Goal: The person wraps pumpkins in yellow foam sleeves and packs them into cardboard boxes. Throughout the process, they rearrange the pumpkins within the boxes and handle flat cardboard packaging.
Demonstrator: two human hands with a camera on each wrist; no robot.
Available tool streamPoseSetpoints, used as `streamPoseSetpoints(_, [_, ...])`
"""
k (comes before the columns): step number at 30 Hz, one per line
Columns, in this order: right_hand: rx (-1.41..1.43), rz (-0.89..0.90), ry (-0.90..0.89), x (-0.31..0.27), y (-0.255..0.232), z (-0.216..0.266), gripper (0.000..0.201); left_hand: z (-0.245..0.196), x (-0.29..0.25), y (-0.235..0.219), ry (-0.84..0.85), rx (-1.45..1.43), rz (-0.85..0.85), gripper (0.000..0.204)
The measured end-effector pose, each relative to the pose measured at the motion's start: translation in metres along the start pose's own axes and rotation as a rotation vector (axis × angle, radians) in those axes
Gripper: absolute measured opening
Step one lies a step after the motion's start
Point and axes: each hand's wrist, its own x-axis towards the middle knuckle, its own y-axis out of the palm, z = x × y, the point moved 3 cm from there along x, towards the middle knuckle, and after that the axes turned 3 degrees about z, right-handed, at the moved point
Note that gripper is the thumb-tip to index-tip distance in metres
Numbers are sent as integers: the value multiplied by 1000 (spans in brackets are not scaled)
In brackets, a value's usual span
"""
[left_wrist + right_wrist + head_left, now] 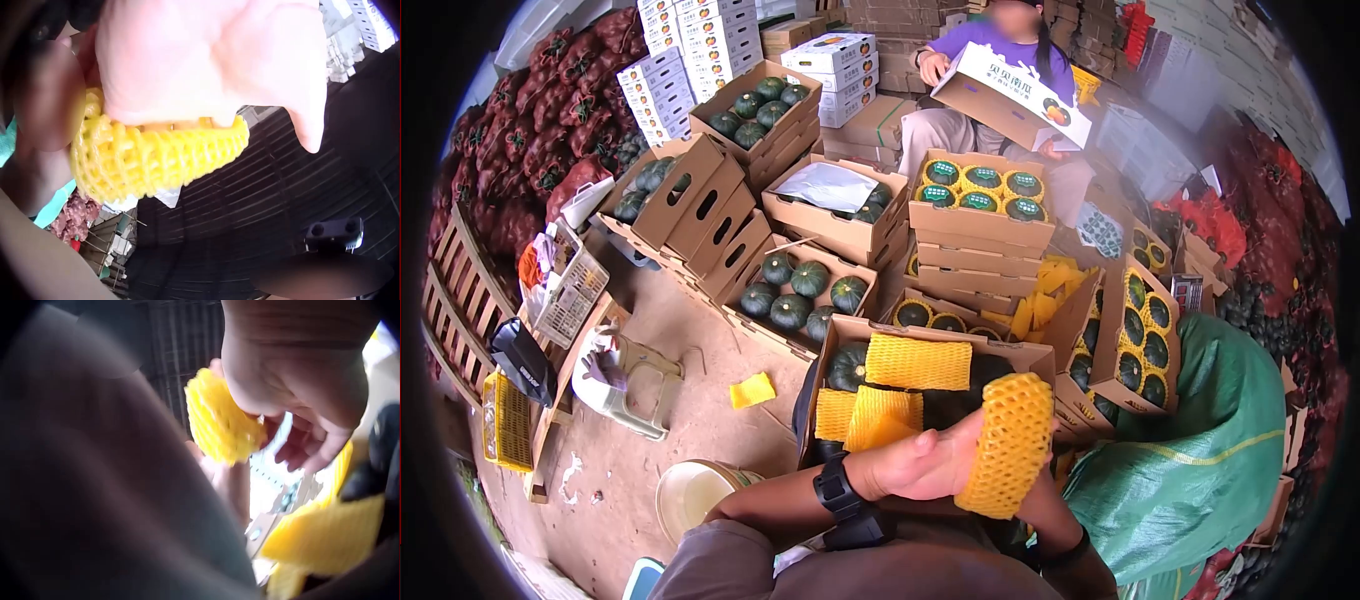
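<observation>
A yellow foam net sleeve [1005, 445] is held up above an open carton [840, 325] of dark green pumpkins [846, 368] and loose yellow nets [918, 362]. My left hand [930, 462] meets it from the left, palm up. In the left wrist view the left hand's [206, 62] fingers go behind or into the net [156, 156], thumb held apart. My right hand is mostly hidden behind the net in the head view. In the right wrist view the right hand [300, 394] has curled fingers and pinches the net's [222, 419] edge. Whether the net holds anything is hidden.
Cartons of bare pumpkins [805, 290] stand ahead, beside a stack with netted, labelled pumpkins [982, 178]. A person [1000, 50] behind holds a white-printed carton [1012, 95]. A green sack [1200, 440] lies right; a bucket [695, 495] and stool [645, 385] stand left.
</observation>
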Motion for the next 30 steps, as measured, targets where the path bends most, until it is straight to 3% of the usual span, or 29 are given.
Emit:
streamPoseSetpoints(2, [-533, 92, 236, 14, -14, -1, 76, -3, -15, -21, 55, 83, -185, 113])
streamPoseSetpoints(3, [-562, 355, 453, 17, -9, 4, 76, 0, -25, -36, 52, 109, -260, 104])
streamPoseSetpoints(4, [-617, 485, 527, 23, -3, 12, 79, 6, -35, -54, 54, 65, -325, 94])
streamPoseSetpoints(6, [-587, 359, 431, 18, 19, -11, 84, 19, -53, -75, -61, -3, -520, 87])
streamPoseSetpoints(9, [-348, 435, 609, 28, 1, -2, 89, 25, -54, -86, -48, 120, -475, 88])
streamPoseSetpoints(12, [-38, 25, 395, 10, -13, -15, 90, 18, -49, -63, -237, 336, -586, 98])
streamPoseSetpoints(13, [-22, -180, 322, 8, -16, -3, 83, 20, -45, -60, -234, 552, -658, 97])
streamPoseSetpoints(16, [302, -399, 232, 7, -21, 46, 69, 2, -16, -28, -95, 911, -594, 85])
streamPoseSetpoints(17, [256, -386, 114, 2, -26, 40, 56, -3, -13, -32, 138, 754, -665, 75])
streamPoseSetpoints(18, [685, -487, 111, 0, -22, 23, 50, -1, -15, -44, 121, 493, -595, 78])
streamPoseSetpoints(19, [873, -534, 207, 7, -23, 16, 49, -2, -14, -43, 149, 315, -526, 80])
streamPoseSetpoints(20, [1068, -575, 301, 13, -22, 6, 47, 0, -14, -39, 176, 136, -466, 82])
streamPoseSetpoints(21, [1324, -417, 338, 9, 2, -31, 46, 5, -15, -37, 174, 47, -438, 81])
streamPoseSetpoints(23, [1193, -113, 421, 12, 29, -42, 41, 13, -17, -33, 184, -115, -381, 81])
streamPoseSetpoints(24, [1562, -152, 455, 13, 41, -42, 37, 13, -17, -32, 159, -77, -384, 82])
streamPoseSetpoints(26, [1409, -131, 344, 22, 9, 4, 29, 14, -22, -27, 110, -12, -395, 85])
streamPoseSetpoints(27, [1366, -181, 281, 25, -1, 9, 25, 12, -24, -25, 127, -61, -369, 82])
streamPoseSetpoints(30, [1289, -448, 65, 31, -18, -6, 11, 10, -18, -26, 132, 248, -503, 83])
